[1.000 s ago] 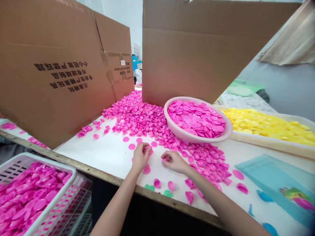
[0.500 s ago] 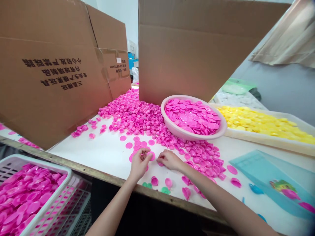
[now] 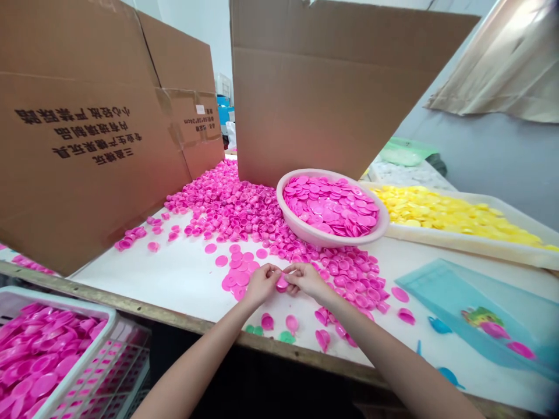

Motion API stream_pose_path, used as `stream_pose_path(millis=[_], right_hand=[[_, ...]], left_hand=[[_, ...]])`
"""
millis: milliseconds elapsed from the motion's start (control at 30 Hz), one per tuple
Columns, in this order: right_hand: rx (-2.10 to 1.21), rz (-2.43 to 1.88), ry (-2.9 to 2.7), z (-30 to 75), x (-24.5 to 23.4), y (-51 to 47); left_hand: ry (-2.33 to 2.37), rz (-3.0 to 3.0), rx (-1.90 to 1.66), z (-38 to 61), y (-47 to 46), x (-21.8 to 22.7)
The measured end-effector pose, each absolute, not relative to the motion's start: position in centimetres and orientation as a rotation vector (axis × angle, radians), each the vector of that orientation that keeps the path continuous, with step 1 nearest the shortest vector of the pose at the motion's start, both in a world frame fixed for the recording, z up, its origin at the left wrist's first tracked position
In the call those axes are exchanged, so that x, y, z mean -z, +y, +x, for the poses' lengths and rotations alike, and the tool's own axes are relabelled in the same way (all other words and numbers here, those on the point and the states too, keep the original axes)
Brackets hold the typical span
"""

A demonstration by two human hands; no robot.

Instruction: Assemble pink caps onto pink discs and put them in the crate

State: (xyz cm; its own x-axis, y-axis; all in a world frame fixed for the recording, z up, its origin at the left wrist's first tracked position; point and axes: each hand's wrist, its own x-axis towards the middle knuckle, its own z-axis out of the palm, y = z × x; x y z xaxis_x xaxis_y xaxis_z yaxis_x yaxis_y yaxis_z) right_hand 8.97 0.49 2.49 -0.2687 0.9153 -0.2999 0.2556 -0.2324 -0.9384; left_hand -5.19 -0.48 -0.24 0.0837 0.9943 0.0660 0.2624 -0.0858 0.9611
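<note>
Just above the white tabletop point(image 3: 174, 286), my left hand point(image 3: 264, 283) and my right hand point(image 3: 305, 280) meet at a small pink plastic piece point(image 3: 282, 283). The fingers of both hands are closed on it from either side. My fingers partly hide it, so I cannot tell whether it is one part or two put together. Flat pink discs point(image 3: 238, 272) lie loose to the left of my left hand. Small pink cups point(image 3: 358, 279) are heaped right of my right hand, and a few more lie near the front edge beside some green pieces point(image 3: 287, 337).
A pink bowl point(image 3: 314, 237) of discs stands behind my hands, with a white tray point(image 3: 419, 231) of yellow pieces beyond. Large cardboard boxes point(image 3: 87, 192) rise at the back. A teal bag point(image 3: 441, 291) lies right. A white basket point(image 3: 111, 317) of pink pieces stands lower left.
My hands, apart before, have come together on the pink piece. The left one moved right, away from the loose discs. The view has shifted slightly to the right.
</note>
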Motion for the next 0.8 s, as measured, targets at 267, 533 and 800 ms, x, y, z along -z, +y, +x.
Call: stream_pose_path(millis=[267,533,800], right_hand=[[-1.692,-1.522,-1.455,9.8,-1.1,1.1],[-1.622,-1.505,-1.476,9.8,0.2,0.6],[-1.560,-1.546,-1.551,9.6,-1.0,0.4]], left_hand=[[1.380,1.823,-0.949,-5.3,0.0,0.7],[1.573,1.921,-0.605,-5.0,0.1,-1.3],[1.492,1.698,-0.737,-6.8,-0.9,-0.7]])
